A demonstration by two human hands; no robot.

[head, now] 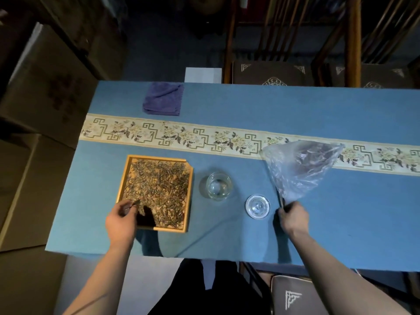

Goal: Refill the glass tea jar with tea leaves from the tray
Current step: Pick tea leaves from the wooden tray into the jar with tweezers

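Bench layout: tray, jar, lid, bag and cloth.
On the bench (341, 114), the tray (190, 196) lay at the near left, with tea leaves (159, 187) spread inside it. The glass jar (218, 185) stood just right of the tray, apart from it. The jar lid (257, 206) lay right of the jar and nearer the front edge. The plastic bag (300, 169) lay right of the lid, reaching back over the patterned runner (204, 137), which crossed the bench from left to right behind the tray and jar. A folded cloth (163, 98) lay behind the runner, at the far left. Chairs (272, 71) stood beyond the far edge.
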